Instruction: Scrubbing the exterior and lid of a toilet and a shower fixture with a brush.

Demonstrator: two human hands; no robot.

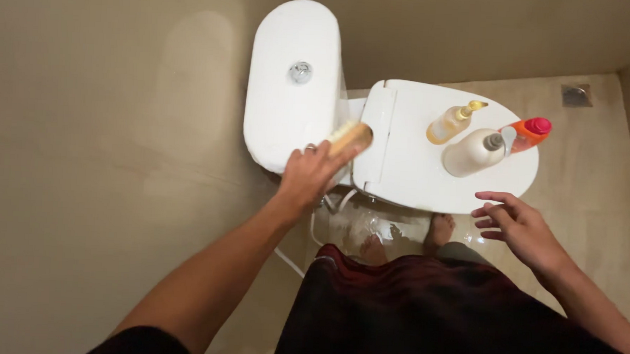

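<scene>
a pale wooden-backed scrub brush sits just above the centre of the frame, gripped in the person's left hand, whose fingers wrap its near end and press its bristle side against the right edge of the white ceramic toilet cistern, close to where the tank meets the hinge of the closed white plastic toilet lid. the right hand, at the lower right, hangs free with its fingers spread and slack, grasping nothing, just beside the lid's near rim and not touching it. on the lid, right of centre, stand three containers close together: a clear pump bottle of yellowish liquid, a cream-coloured pump bottle and an orange squeeze bottle with a pink cap. by the look of it the scrubbing is in its early or middle stretch: the brush works the tank's side, while the lid, which bears the bottles, appears unscrubbed. water glistens on the beige tiled floor by the person's bare feet, below the bowl, and a metal floor drain shows at the upper right.
</scene>
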